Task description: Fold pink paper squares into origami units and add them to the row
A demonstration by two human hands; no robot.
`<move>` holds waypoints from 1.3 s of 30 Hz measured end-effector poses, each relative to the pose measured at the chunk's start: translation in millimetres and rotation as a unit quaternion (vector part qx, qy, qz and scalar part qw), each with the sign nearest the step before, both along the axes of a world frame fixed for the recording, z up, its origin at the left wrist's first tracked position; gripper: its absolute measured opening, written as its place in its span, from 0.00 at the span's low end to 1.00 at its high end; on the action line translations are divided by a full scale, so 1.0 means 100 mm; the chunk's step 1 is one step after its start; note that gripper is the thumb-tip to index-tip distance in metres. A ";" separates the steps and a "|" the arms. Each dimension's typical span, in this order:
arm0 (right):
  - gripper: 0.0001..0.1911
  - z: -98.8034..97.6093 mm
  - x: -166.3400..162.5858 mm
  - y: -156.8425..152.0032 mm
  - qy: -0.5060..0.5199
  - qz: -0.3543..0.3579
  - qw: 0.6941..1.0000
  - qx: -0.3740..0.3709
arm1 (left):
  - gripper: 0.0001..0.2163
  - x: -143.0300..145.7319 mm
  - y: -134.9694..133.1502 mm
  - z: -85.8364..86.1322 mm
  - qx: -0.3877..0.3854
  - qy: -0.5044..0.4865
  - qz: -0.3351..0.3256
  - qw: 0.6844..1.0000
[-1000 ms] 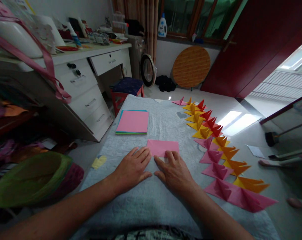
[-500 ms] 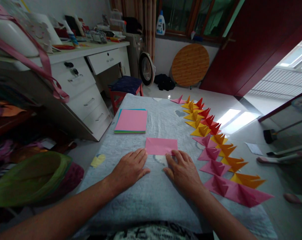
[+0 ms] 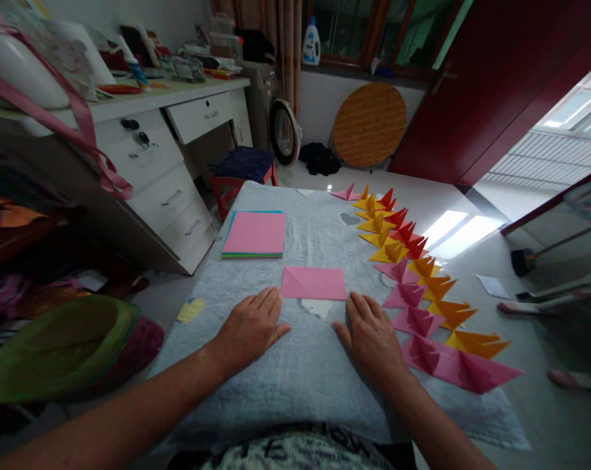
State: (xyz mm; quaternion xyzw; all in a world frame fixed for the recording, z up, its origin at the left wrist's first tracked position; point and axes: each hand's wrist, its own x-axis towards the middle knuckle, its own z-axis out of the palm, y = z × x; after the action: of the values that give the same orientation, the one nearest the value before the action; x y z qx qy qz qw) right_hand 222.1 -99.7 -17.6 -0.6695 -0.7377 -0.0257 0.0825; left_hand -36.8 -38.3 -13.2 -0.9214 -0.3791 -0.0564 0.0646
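L hand [image 3: 250,326] & R hand [image 3: 372,334] flat, apart, by nr corners of folded pink ppr [image 3: 314,282]; origami pcs [image 3: 407,296] along R edge of surface [image 3: 310,382].

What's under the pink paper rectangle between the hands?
The pink paper rectangle lies on the grayish-blue cloth. A whitish patch of cloth peeks out at its near edge. The paper covers the rest, so anything else beneath can't be seen.
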 end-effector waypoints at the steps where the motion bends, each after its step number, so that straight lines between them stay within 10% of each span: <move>1: 0.27 0.02 0.00 0.00 0.000 -0.002 1.000 -0.004 | 0.22 0.00 0.01 0.02 -0.004 -0.004 0.005 1.000; 8: 0.15 0.34 0.01 0.26 0.045 -0.015 0.996 -0.077 | 0.13 0.18 0.24 0.37 -0.123 -0.046 0.087 0.988; 14: 0.33 0.26 0.02 0.64 0.209 -0.064 0.975 -0.035 | 0.33 0.44 0.45 0.24 -0.122 -0.115 0.033 0.985; 27: 0.19 -0.01 -0.02 0.80 0.642 0.022 0.766 -0.026 | 0.35 0.46 0.54 0.09 -0.191 -0.226 0.003 0.955; 39: 0.12 0.14 0.00 0.66 0.557 0.091 0.822 0.083 | 0.05 0.39 0.51 0.30 -0.166 -0.311 -0.014 0.936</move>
State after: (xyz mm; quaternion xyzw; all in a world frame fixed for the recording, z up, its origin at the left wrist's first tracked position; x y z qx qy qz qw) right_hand 221.6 -34.0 -3.4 -0.4907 -0.6187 0.2974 0.5366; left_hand 2.6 12.5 17.2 -0.8606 -0.3714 -0.2773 -0.2111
